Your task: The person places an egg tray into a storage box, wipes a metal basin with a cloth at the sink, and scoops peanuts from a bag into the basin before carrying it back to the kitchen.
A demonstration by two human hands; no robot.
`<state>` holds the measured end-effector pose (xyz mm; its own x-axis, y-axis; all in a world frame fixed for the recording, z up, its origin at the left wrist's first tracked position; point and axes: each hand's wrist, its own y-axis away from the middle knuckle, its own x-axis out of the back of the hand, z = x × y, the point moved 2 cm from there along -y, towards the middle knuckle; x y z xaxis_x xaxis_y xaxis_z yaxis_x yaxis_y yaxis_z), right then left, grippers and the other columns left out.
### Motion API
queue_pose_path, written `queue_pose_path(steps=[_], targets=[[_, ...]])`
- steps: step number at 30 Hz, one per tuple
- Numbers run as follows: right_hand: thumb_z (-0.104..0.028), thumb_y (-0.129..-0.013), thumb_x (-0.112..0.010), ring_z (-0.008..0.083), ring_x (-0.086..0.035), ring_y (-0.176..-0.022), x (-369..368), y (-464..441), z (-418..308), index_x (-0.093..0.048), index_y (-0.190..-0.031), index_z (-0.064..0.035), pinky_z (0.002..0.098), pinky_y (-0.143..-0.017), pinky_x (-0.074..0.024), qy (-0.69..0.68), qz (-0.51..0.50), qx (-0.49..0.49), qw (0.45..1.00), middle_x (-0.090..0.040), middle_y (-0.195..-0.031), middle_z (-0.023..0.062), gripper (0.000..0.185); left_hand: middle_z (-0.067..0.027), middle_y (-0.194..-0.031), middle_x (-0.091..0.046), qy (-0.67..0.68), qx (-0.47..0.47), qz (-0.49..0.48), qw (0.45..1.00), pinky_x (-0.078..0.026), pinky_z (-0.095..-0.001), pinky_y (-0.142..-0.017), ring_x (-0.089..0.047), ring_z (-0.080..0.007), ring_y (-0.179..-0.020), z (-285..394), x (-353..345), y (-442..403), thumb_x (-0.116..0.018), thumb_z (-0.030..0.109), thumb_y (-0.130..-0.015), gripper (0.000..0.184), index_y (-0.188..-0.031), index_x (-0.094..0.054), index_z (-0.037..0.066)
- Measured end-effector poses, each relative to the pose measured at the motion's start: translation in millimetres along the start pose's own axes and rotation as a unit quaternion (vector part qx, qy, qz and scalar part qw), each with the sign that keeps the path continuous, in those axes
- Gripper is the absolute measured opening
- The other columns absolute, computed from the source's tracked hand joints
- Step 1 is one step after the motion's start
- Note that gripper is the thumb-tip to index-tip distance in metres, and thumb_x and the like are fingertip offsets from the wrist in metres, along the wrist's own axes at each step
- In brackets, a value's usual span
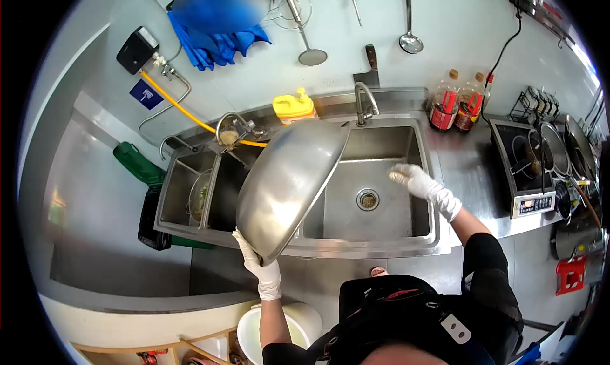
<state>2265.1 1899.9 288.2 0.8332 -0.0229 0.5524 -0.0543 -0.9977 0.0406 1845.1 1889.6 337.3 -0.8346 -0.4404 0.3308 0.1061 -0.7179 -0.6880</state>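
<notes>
A large stainless steel bowl (289,174) is tipped on its side over the divider of the steel sink (375,244), its rounded outside toward the left. My left hand (262,270), in a white glove, grips the bowl's lower rim. Above the right side of the large basin, my gloved right hand (416,181) reaches leftward with its fingers extended, holding nothing. The bowl's inside is hidden from me. Below lies a drain (367,200) with a strainer. A curved faucet (363,101) stands behind the basin.
A yellow jug (295,108) stands behind the bowl. Two sauce bottles (445,104) and an induction cooker (524,168) sit on the right counter. The left basin contains a strainer basket (198,196). A white bucket (305,324) is near my left forearm. A cleaver (370,66) hangs on the wall.
</notes>
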Motion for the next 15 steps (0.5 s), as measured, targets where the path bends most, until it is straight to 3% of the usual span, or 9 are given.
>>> queue_pose_path(steps=[2,4,7,9,10,12,13,14,15], targets=[[-0.03,-0.088,-0.055,0.0239,-0.056,-0.099,19.2,-1.7,-17.2,-0.056,-0.108,0.0029,0.0307,-0.087,-0.0422,-0.003,0.019,0.044,0.999,-0.06,-0.104,0.0175,0.039,-0.0167,-0.139,-0.033,-0.011,-0.016,-0.016,1.0,-0.027,-0.0301,-0.101,-0.035,-0.025,-0.127,0.6,-8.2,-10.7,-0.049,-0.01,-0.076,0.067,-0.137,-0.023,-0.001],[-0.031,-0.087,-0.055,0.0271,-0.057,-0.1,17.9,2.1,-14.7,-0.055,-0.109,0.0045,0.0317,-0.087,-0.0421,-0.023,0.031,0.03,0.999,-0.06,-0.104,0.0209,0.042,-0.0169,-0.14,-0.032,0.011,0.051,-0.034,0.998,-0.028,-0.0285,-0.1,-0.037,-0.0229,-0.125,-10.9,-15.3,-19.4,-0.049,-0.01,-0.077,0.067,-0.138,-0.023,-0.001],[-0.03,-0.087,-0.054,0.0287,-0.057,-0.099,5.9,20.2,-17.8,-0.057,-0.108,0.0024,0.0343,-0.087,-0.0418,0.005,0.028,-0.013,1.0,-0.06,-0.104,0.0193,0.039,-0.0173,-0.127,-0.048,0.024,0.138,-0.085,0.986,-0.038,-0.0275,-0.09,-0.053,-0.0195,-0.107,-44.8,-25.5,-31.9,-0.048,-0.008,-0.079,0.064,-0.137,-0.022,-0.003],[-0.031,-0.086,-0.052,0.0296,-0.056,-0.098,-1.7,42.6,-23.5,-0.058,-0.108,0.0006,0.036,-0.087,-0.0417,0.051,0.034,-0.043,0.997,-0.061,-0.103,0.0182,0.038,-0.018,-0.118,-0.055,0.049,0.078,-0.03,0.995,-0.044,-0.0297,-0.084,-0.058,-0.0207,-0.094,-34.3,-38.9,-43.4,-0.052,-0.002,-0.08,0.056,-0.132,-0.03,-0.006],[-0.031,-0.086,-0.051,0.0303,-0.056,-0.097,-9.8,54.2,-23.0,-0.058,-0.106,-0.0004,0.0373,-0.086,-0.0418,0.056,0.046,-0.062,0.995,-0.061,-0.102,0.0181,0.038,-0.0162,-0.1,-0.059,0.023,0.096,-0.003,0.995,-0.045,-0.0322,-0.075,-0.057,-0.0184,-0.083,-65.8,-42.7,-41.6,-0.055,0.004,-0.082,0.031,-0.109,-0.046,-0.009],[-0.035,-0.086,-0.049,0.0304,-0.055,-0.1,-22.6,82.7,-29.1,-0.058,-0.107,-0.0016,0.0372,-0.088,-0.041,0.037,0.034,-0.119,0.992,-0.06,-0.104,0.0182,0.04,-0.0161,-0.073,-0.064,0.005,0.134,-0.001,0.991,-0.047,-0.0363,-0.061,-0.057,-0.0166,-0.067,-106.4,-42.5,-40.1,-0.059,0.011,-0.082,0.022,-0.083,-0.062,-0.011],[-0.034,-0.085,-0.049,0.0308,-0.057,-0.096,-33.0,104.1,-28.6,-0.06,-0.104,-0.0019,0.0383,-0.085,-0.0422,0.014,0.077,-0.132,0.988,-0.061,-0.1,0.0187,0.039,-0.0155,-0.077,-0.064,-0.037,0.086,-0.096,0.991,-0.047,-0.0356,-0.062,-0.057,-0.0177,-0.067,-128.7,-36.8,-44.1,-0.059,0.011,-0.081,0.022,-0.086,-0.061,-0.011],[-0.034,-0.085,-0.049,0.0315,-0.058,-0.091,-36.2,126.2,-31.0,-0.06,-0.1,-0.0002,0.0392,-0.081,-0.043,0.007,0.092,-0.16,0.983,-0.062,-0.096,0.0191,0.039,-0.0147,-0.076,-0.064,0.026,-0.013,-0.07,0.997,-0.047,-0.0362,-0.061,-0.058,-0.0197,-0.066,-132.6,-46.6,-48.5,-0.057,0.01,-0.082,0.021,-0.084,-0.061,-0.011],[-0.033,-0.084,-0.05,0.0324,-0.058,-0.088,-42.7,137.4,-21.4,-0.059,-0.099,0.0008,0.0396,-0.079,-0.0433,0.012,0.118,-0.141,0.983,-0.062,-0.094,0.0196,0.038,-0.0147,-0.082,-0.063,-0.131,-0.146,-0.143,0.97,-0.048,-0.0368,-0.064,-0.059,-0.0226,-0.069,-130.4,-53.5,-57.8,-0.057,0.014,-0.084,0.022,-0.089,-0.06,-0.008]])
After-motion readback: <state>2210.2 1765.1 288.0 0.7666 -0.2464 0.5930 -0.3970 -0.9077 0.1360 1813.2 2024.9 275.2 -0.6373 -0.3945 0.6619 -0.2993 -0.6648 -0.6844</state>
